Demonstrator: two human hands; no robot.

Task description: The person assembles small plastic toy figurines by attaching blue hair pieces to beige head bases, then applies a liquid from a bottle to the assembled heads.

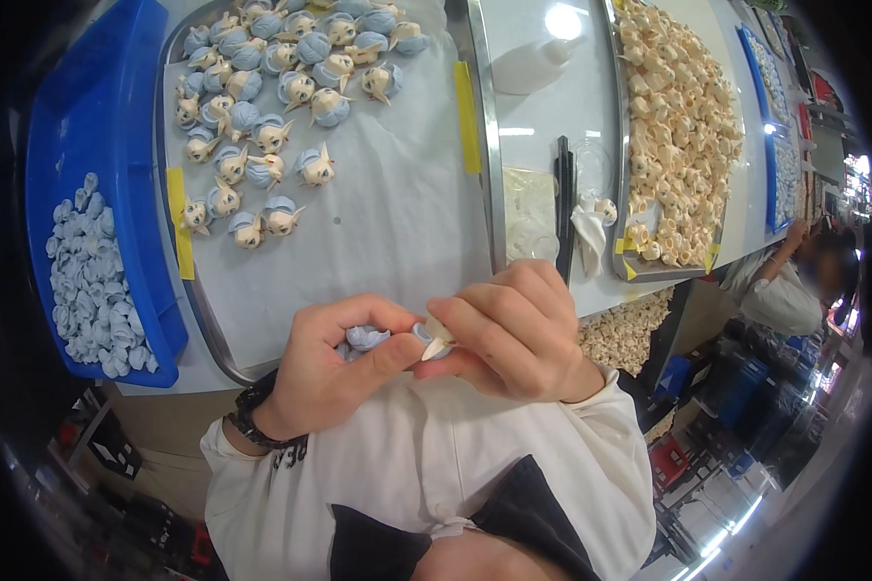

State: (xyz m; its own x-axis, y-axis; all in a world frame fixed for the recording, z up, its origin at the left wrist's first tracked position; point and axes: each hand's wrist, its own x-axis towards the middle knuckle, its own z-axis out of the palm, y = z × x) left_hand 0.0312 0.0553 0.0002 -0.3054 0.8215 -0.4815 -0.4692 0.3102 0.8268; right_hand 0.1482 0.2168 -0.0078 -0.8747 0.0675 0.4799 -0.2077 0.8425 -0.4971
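Observation:
Close in front of my body, both hands meet over a small cream doll head (437,347) with a pointed ear. My right hand (513,329) pinches it between thumb and fingers. Pale blue hair shows at the head's edge, against the left thumb and fingertips. Curled in my left hand (320,366) are loose pale blue hair pieces (366,337), partly covered by the fingers. Beyond the hands, a metal tray (358,223) lined with white sheet carries many finished-looking doll heads (315,166) with blue hair, mostly toward its far left.
A blue bin (97,126) at left contains blue hair pieces (97,290). On the right, another metal tray (622,145) is heaped with cream heads (678,116). Between the trays are a translucent bottle (533,68), a black bar (564,194) and a white cloth (588,237). Another person (780,286) sits at far right.

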